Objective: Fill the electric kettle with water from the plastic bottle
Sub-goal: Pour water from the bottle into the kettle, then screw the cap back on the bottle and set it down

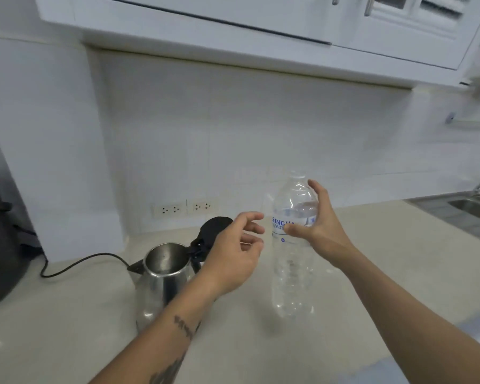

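A clear plastic water bottle (pixel 292 261) with a blue-lettered label stands upright on the beige counter (pixel 385 273). My right hand (pixel 320 220) is wrapped loosely around its upper part, thumb on the label and fingers near the shoulder. Left of it stands a steel electric kettle (pixel 161 281) with its black lid (pixel 215 227) flipped open, the inside showing. My left hand (pixel 233 253) hovers between kettle and bottle, fingers apart, holding nothing, and it hides the kettle's handle.
A black power cord (pixel 75 266) runs from the kettle toward a dark appliance (pixel 0 245) at the left edge. Wall sockets (pixel 185 208) sit behind the kettle. A steel sink (pixel 471 205) lies at the far right. White cabinets (pixel 261 26) hang overhead.
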`<state>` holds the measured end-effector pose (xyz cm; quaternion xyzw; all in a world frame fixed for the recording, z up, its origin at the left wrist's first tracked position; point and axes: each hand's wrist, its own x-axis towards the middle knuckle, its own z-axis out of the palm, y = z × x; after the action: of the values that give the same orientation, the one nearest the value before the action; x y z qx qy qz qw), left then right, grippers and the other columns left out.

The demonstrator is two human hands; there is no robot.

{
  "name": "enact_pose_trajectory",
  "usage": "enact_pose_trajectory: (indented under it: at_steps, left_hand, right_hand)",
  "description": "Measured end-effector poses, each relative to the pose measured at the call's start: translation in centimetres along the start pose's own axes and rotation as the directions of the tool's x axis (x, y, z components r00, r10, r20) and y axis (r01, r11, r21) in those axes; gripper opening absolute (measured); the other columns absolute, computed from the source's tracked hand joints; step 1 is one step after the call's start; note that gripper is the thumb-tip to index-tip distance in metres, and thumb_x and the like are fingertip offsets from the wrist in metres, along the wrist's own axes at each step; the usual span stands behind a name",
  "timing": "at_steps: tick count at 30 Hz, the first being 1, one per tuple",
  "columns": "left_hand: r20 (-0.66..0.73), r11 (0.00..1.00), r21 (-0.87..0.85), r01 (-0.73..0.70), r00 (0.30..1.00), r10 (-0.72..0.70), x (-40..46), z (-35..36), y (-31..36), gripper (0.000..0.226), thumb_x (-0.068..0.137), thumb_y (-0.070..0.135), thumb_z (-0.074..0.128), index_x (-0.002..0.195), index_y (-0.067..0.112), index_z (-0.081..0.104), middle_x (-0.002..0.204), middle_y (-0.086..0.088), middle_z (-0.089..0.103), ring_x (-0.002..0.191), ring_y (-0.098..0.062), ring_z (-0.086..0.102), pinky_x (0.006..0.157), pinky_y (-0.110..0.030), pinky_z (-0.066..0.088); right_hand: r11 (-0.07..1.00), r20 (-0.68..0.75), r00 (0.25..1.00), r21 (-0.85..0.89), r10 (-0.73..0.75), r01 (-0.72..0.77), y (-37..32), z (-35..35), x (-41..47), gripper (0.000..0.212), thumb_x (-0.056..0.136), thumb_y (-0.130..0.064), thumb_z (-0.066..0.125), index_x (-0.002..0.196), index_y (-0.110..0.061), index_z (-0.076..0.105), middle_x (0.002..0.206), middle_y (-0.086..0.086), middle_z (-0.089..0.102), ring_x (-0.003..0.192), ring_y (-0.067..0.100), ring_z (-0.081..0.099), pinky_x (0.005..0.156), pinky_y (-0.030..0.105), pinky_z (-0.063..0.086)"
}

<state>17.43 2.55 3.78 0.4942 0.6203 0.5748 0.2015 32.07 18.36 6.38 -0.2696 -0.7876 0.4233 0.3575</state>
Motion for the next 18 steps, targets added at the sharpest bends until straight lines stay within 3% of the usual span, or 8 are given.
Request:
enact_pose_trajectory:
  at_steps: [3, 5, 8, 12, 18]
  left_hand:
    - [0.100, 0.987, 0.048, 0.154, 0.982, -0.158, 1.6, 3.7, -2.3, 0.075, 0.094, 0.006, 0.063, 0.155, 0.034, 0.027, 0.129, 0.010, 0.054, 0.109, -0.007, 0.063, 0.089, -0.019, 0.053]
    - [0.161, 0.958, 0.095, 0.270, 0.946, -0.283, 2.8, 5.2, -4.1, 0.094, 0.093, 0.007, 0.065, 0.161, 0.034, 0.006, 0.144, 0.009, 0.043, 0.121, -0.007, 0.056, 0.096, -0.026, 0.052]
    - [0.174, 0.898, 0.190, 0.396, 0.887, -0.428, 4.8, 6.7, -6.3, 0.105, 0.091, 0.009, 0.068, 0.162, 0.032, -0.006, 0.160, 0.005, 0.029, 0.135, -0.010, 0.046, 0.092, -0.024, 0.049]
    - [0.130, 0.839, 0.212, 0.500, 0.837, -0.532, 7.3, 8.4, -8.6, 0.108, 0.088, 0.009, 0.072, 0.163, 0.032, -0.003, 0.163, 0.002, 0.027, 0.141, -0.015, 0.043, 0.099, -0.027, 0.047]
    - [-0.025, 0.847, 0.139, 0.514, 0.856, -0.516, 11.0, 10.1, -10.1, 0.092, 0.087, 0.004, 0.072, 0.152, 0.043, 0.021, 0.141, 0.008, 0.043, 0.124, -0.014, 0.051, 0.095, -0.028, 0.049]
  right_hand:
    - [0.998, 0.027, 0.998, 0.017, 0.065, -0.065, 2.4, -0.1, 1.9, 0.111, 0.061, -0.022, 0.084, 0.151, -0.041, 0.022, 0.123, -0.001, 0.058, 0.113, 0.012, 0.062, 0.092, 0.035, 0.053]
    - [0.995, 0.066, 0.993, 0.026, 0.095, -0.097, 4.2, 0.0, 3.4, 0.114, 0.063, -0.017, 0.086, 0.152, -0.042, 0.021, 0.121, -0.004, 0.058, 0.113, 0.014, 0.063, 0.095, 0.039, 0.054]
    - [0.992, 0.126, 0.986, 0.043, 0.112, -0.119, 7.0, 0.1, 5.7, 0.117, 0.065, -0.009, 0.090, 0.152, -0.044, 0.019, 0.123, 0.000, 0.058, 0.111, 0.019, 0.066, 0.099, 0.047, 0.055]
    - [0.988, 0.222, 0.969, 0.079, 0.113, -0.133, 9.9, 0.4, 8.9, 0.121, 0.062, -0.009, 0.092, 0.152, -0.042, 0.018, 0.123, -0.001, 0.058, 0.111, 0.020, 0.066, 0.102, 0.048, 0.053]
    - [0.980, 0.342, 0.938, 0.157, 0.062, -0.122, 12.7, 1.5, 13.4, 0.124, 0.062, 0.002, 0.091, 0.153, -0.039, 0.018, 0.121, -0.007, 0.055, 0.115, 0.020, 0.063, 0.102, 0.042, 0.053]
